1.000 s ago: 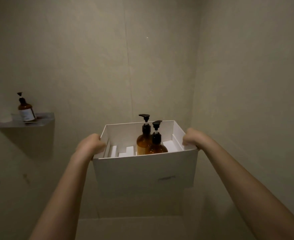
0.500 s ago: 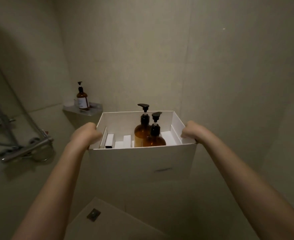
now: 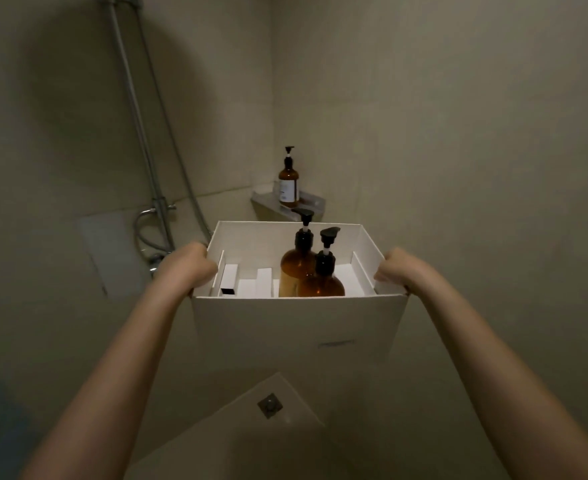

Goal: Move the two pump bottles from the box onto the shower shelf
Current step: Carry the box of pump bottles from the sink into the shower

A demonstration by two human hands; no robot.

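Head view shows the box (image 3: 296, 327) held in the air, the left hand (image 3: 190, 263) curled tight round its left rim and the right hand (image 3: 394, 266) closed on its right rim. Both pump bottles (image 3: 297, 268) stand inside the box, toward its right half, touching each other, with small white cartons (image 3: 247, 285) to their left. The shelf (image 3: 315, 200) sits in the corner just beyond the box's far wall, already carrying a third bottle (image 3: 288, 183). As I judge it, the risk is tilt: the weight sits off-centre, so freeing one hand to lift a bottle could tip the box. The shelf looks narrow, and crowding could knock the bottle already there.
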